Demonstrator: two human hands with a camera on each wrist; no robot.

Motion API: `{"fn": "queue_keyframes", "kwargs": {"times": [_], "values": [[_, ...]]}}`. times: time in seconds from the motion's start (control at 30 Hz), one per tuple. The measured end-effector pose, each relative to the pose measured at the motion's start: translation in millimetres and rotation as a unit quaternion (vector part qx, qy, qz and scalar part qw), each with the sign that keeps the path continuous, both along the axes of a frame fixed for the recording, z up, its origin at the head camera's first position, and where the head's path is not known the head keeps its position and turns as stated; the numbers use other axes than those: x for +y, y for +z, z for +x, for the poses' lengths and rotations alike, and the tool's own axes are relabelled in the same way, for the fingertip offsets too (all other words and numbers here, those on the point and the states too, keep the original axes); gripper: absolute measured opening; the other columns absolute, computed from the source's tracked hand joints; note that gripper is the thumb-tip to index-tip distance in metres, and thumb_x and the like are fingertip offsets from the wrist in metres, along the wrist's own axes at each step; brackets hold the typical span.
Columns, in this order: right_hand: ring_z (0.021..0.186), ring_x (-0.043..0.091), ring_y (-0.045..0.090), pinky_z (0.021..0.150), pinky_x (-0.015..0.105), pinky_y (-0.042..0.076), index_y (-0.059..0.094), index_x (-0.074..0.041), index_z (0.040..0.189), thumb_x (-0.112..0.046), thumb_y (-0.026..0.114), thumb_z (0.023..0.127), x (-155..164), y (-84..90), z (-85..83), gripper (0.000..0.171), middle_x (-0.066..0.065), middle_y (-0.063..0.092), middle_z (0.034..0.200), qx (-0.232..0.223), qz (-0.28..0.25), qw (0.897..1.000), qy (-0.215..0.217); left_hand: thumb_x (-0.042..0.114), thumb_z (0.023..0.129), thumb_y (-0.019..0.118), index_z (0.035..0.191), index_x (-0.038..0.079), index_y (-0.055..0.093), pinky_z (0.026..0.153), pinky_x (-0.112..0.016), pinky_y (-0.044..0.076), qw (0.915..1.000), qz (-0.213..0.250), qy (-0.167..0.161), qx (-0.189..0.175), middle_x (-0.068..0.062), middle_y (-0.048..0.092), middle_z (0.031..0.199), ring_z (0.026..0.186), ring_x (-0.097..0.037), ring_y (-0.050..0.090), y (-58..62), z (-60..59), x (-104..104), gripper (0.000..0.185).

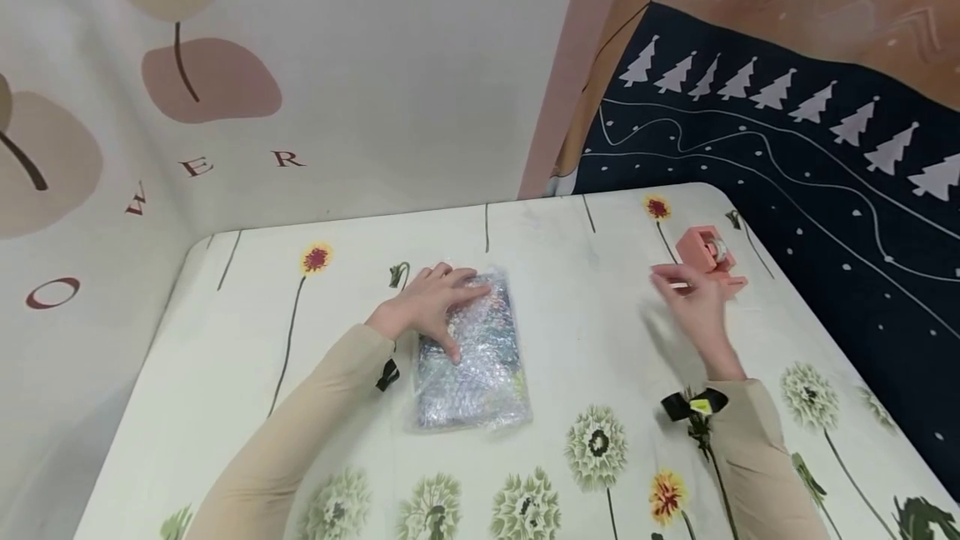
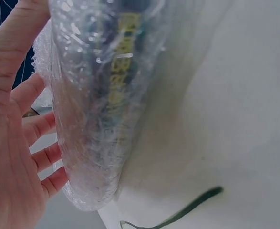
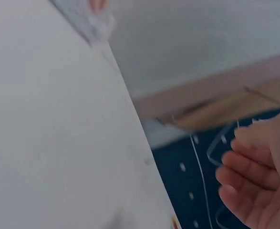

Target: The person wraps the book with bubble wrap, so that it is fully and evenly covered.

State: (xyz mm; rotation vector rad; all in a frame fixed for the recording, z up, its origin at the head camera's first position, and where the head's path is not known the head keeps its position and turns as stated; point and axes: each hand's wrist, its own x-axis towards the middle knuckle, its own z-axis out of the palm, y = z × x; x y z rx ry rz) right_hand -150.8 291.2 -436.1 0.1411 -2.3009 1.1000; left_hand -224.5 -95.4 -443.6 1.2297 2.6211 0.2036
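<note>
Bubble-wrapped package (image 1: 476, 382) flat on table (image 1: 585, 315), left hand (image 1: 429, 305) resting on it, fingers spread, not clenched; only left wrist view gives yellow lettering (image 2: 122, 67), blurred by the wrap. Right hand (image 1: 699, 311) off to the right above table, fingers bent in close to thumb, can't tell if anything is pinched; beyond it, pink tape dispenser (image 1: 696, 247), head view only, partly hidden by that hand.
</note>
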Motion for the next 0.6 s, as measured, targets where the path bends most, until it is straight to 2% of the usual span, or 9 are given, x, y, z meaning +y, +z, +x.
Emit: {"fn": "queue_keyframes", "kwargs": {"times": [0.07, 0.17, 0.27, 0.33, 0.4, 0.47, 0.57, 0.6], "values": [[0.068, -0.016, 0.047, 0.061, 0.004, 0.038, 0.067, 0.010, 0.090, 0.004, 0.063, 0.084, 17.8, 4.7, -1.2, 0.009, 0.021, 0.065, 0.080, -0.003, -0.006, 0.997, -0.080, 0.070, 0.045, 0.077, 0.146, 0.027, 0.034, 0.096, -0.045, 0.030, 1.0000, 0.001, 0.001, 0.002, -0.009, 0.026, 0.151, 0.125, -0.031, 0.029, -0.2, 0.2, -0.2, 0.118], [0.064, -0.016, 0.038, 0.061, 0.010, 0.033, 0.065, 0.010, 0.089, -0.006, 0.060, 0.088, 44.5, 9.9, -3.0, 0.017, 0.008, 0.058, 0.075, -0.021, 0.002, 0.981, -0.193, 0.069, 0.045, 0.078, 0.147, 0.029, 0.033, 0.096, -0.044, 0.030, 1.0000, -0.002, 0.004, 0.002, -0.008, 0.025, 0.152, 0.126, -0.030, 0.029, -0.9, 0.0, -0.8, 0.118], [0.063, -0.005, 0.038, 0.063, 0.021, 0.032, 0.063, 0.008, 0.093, -0.020, 0.056, 0.092, 68.7, 15.4, -3.8, 0.029, -0.006, 0.048, 0.070, -0.094, 0.003, 0.961, -0.260, 0.069, 0.045, 0.078, 0.147, 0.030, 0.032, 0.097, -0.044, 0.030, 1.0000, -0.003, 0.006, 0.001, -0.008, 0.025, 0.152, 0.126, -0.030, 0.029, -1.9, -0.3, -1.6, 0.118], [0.066, 0.006, 0.043, 0.065, 0.026, 0.032, 0.062, 0.006, 0.094, -0.031, 0.052, 0.093, 82.5, 18.2, -4.2, 0.038, -0.007, 0.048, 0.067, -0.159, 0.010, 0.947, -0.278, 0.069, 0.045, 0.078, 0.147, 0.029, 0.033, 0.097, -0.044, 0.030, 1.0000, -0.001, 0.006, 0.000, -0.008, 0.025, 0.152, 0.126, -0.030, 0.029, -2.1, -0.3, -2.2, 0.118], [0.075, 0.018, 0.048, 0.066, 0.031, 0.032, 0.063, 0.006, 0.097, -0.041, 0.047, 0.093, 93.3, 19.9, -4.2, 0.050, 0.000, 0.054, 0.069, -0.229, 0.010, 0.936, -0.268, 0.069, 0.045, 0.078, 0.147, 0.030, 0.032, 0.097, -0.044, 0.029, 1.0000, -0.002, 0.006, -0.001, -0.008, 0.025, 0.152, 0.126, -0.030, 0.028, -2.0, -0.2, -2.4, 0.118], [0.087, 0.031, 0.049, 0.069, 0.036, 0.034, 0.064, 0.007, 0.101, -0.049, 0.042, 0.093, 101.8, 18.8, -5.5, 0.061, 0.014, 0.061, 0.081, -0.281, 0.003, 0.928, -0.246, 0.070, 0.045, 0.077, 0.147, 0.029, 0.032, 0.096, -0.044, 0.030, 1.0000, -0.001, 0.004, 0.000, -0.008, 0.025, 0.152, 0.126, -0.030, 0.029, -1.6, -0.1, -2.6, 0.118], [0.102, 0.037, 0.046, 0.073, 0.043, 0.036, 0.069, 0.003, 0.101, -0.060, 0.040, 0.090, 113.3, 11.8, -10.4, 0.070, 0.021, 0.061, 0.106, -0.332, -0.025, 0.917, -0.220, 0.070, 0.046, 0.077, 0.147, 0.028, 0.033, 0.096, -0.045, 0.030, 1.0000, 0.005, -0.001, 0.000, -0.009, 0.025, 0.152, 0.125, -0.031, 0.029, -0.1, 0.2, -2.2, 0.118], [0.102, 0.035, 0.046, 0.072, 0.042, 0.037, 0.071, -0.001, 0.098, -0.063, 0.040, 0.088, 117.1, 8.1, -12.8, 0.070, 0.019, 0.061, 0.109, -0.340, -0.032, 0.914, -0.221, 0.070, 0.046, 0.077, 0.147, 0.027, 0.033, 0.095, -0.045, 0.030, 1.0000, 0.006, -0.003, 0.000, -0.010, 0.026, 0.152, 0.125, -0.031, 0.030, 0.4, 0.3, -2.1, 0.118]]}}
